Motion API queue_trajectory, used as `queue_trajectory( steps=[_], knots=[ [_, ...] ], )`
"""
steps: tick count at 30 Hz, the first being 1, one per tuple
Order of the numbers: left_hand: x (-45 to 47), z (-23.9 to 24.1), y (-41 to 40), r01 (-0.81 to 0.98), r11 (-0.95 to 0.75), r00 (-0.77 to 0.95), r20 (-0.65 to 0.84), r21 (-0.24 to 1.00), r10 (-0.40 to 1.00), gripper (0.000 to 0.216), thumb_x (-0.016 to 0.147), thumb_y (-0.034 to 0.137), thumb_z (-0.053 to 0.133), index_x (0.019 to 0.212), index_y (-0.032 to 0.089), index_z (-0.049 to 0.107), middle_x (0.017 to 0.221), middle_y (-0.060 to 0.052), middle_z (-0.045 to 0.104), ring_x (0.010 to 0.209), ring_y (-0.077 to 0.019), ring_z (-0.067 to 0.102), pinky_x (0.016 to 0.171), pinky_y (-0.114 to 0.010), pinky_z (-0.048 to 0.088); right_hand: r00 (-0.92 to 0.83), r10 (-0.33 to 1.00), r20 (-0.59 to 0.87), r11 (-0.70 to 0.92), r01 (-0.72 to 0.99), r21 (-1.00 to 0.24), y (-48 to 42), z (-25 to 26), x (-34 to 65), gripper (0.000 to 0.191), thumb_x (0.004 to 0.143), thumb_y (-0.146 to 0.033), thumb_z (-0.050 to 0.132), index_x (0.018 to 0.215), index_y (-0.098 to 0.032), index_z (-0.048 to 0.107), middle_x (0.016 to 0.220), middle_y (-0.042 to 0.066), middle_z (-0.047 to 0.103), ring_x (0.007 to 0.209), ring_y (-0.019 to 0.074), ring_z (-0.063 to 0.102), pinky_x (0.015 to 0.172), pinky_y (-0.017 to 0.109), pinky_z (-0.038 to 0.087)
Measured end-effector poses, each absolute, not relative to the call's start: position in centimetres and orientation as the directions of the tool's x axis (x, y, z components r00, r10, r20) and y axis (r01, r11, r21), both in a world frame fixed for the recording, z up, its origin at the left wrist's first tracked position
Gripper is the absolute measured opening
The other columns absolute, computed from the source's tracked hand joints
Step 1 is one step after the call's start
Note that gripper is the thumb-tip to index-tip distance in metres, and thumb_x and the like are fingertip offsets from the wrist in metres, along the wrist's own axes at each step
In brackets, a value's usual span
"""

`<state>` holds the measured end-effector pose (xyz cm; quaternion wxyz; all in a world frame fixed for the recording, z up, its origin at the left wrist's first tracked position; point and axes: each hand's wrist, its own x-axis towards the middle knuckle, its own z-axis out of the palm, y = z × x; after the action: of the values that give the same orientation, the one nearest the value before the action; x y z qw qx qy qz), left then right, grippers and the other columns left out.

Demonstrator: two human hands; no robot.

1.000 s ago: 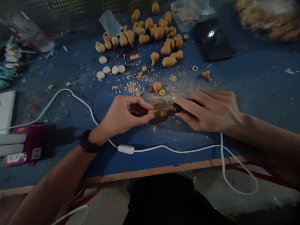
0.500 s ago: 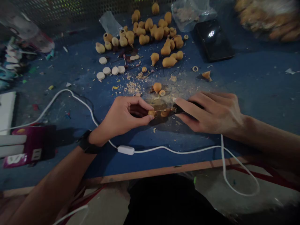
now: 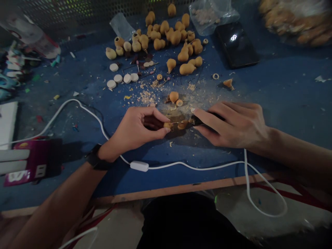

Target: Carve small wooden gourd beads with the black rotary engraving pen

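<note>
Head view: the left hand (image 3: 137, 126), at nine o'clock, pinches a small gourd piece (image 3: 167, 125) between thumb and fingertips, just above the table (image 3: 290, 90). At three o'clock the right hand (image 3: 237, 122) is curled around a smooth black tool (image 3: 198, 120), whose thin metal bit (image 3: 176, 122) points left towards the piece; whether it touches cannot be told. The piece is rounded, ochre and matt, its finer detail too small to read. Just beside it, at three o'clock, sits a glossier brown gourd (image 3: 183, 125), partly beneath the bit.

Outward, at twelve, a round orange gourd (image 3: 173, 97) stands near a pale-rimmed ring (image 3: 179, 103). Crumbly shavings (image 3: 147, 96) lie at eleven, and flat white discs (image 3: 127, 78) between ten and eleven. Farther up at twelve spreads a heap of waisted, smooth-skinned gourds (image 3: 175, 37); between one and two lies a shiny black slab (image 3: 236, 45). At seven, a white plastic switch (image 3: 139, 166) sits on a smooth white cable (image 3: 181, 166), near the table's wooden edge (image 3: 166, 191).
</note>
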<state>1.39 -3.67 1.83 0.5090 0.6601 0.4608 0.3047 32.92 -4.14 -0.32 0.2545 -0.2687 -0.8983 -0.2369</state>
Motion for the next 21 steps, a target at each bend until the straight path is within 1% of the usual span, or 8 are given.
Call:
queue_trajectory(
  steps=[7, 10, 13, 17, 21],
  knots=[
    [1.36, 1.69, -3.64, 0.298, -0.054, 0.399, -0.073, 0.953, 0.914, 0.018, 0.081, 0.027, 0.099, 0.093, 0.023, 0.086, 0.087, -0.004, 0.091, 0.080, -0.0228, 0.090, 0.075, -0.028, 0.075, -0.747, 0.355, 0.562, 0.722, 0.601, 0.343, -4.10, -0.09, 32.85, 0.024, 0.118, -0.039, 0.069, 0.128, -0.021, 0.081, 0.087, 0.001, 0.075, 0.074, 0.0159, 0.065, 0.065, 0.031, 0.044],
    [1.37, 1.75, -3.66, 0.303, -0.050, 0.396, -0.078, 0.952, 0.915, 0.018, 0.081, 0.027, 0.099, 0.092, 0.023, 0.086, 0.086, -0.004, 0.091, 0.080, -0.0234, 0.091, 0.075, -0.029, 0.076, -0.752, 0.385, 0.535, 0.709, 0.612, 0.350, -4.14, -0.34, 33.00, 0.025, 0.119, -0.041, 0.067, 0.131, -0.024, 0.081, 0.089, 0.001, 0.076, 0.077, 0.0170, 0.067, 0.066, 0.032, 0.043],
    [1.42, 1.85, -3.67, 0.299, -0.058, 0.399, -0.070, 0.952, 0.914, 0.015, 0.082, 0.026, 0.097, 0.091, 0.023, 0.086, 0.086, -0.004, 0.091, 0.079, -0.0234, 0.090, 0.074, -0.029, 0.076, -0.755, 0.387, 0.529, 0.709, 0.611, 0.353, -4.23, -0.51, 33.09, 0.026, 0.118, -0.040, 0.067, 0.133, -0.023, 0.081, 0.090, 0.002, 0.076, 0.078, 0.0175, 0.068, 0.068, 0.032, 0.045],
    [1.47, 1.86, -3.65, 0.297, -0.053, 0.397, -0.073, 0.953, 0.915, 0.019, 0.080, 0.028, 0.101, 0.091, 0.023, 0.086, 0.084, -0.004, 0.090, 0.077, -0.0227, 0.089, 0.072, -0.028, 0.075, -0.752, 0.410, 0.516, 0.706, 0.620, 0.343, -4.23, -0.41, 33.03, 0.026, 0.119, -0.041, 0.066, 0.133, -0.025, 0.083, 0.089, 0.002, 0.077, 0.077, 0.0179, 0.068, 0.067, 0.033, 0.045],
    [1.55, 1.85, -3.67, 0.289, -0.042, 0.381, -0.075, 0.956, 0.922, 0.019, 0.078, 0.027, 0.101, 0.090, 0.021, 0.087, 0.083, -0.004, 0.090, 0.075, -0.0207, 0.088, 0.072, -0.026, 0.074, -0.750, 0.352, 0.560, 0.731, 0.594, 0.336, -4.11, -0.16, 32.95, 0.025, 0.119, -0.039, 0.069, 0.128, -0.021, 0.083, 0.089, 0.003, 0.078, 0.076, 0.0178, 0.069, 0.066, 0.032, 0.046]
  ],
)
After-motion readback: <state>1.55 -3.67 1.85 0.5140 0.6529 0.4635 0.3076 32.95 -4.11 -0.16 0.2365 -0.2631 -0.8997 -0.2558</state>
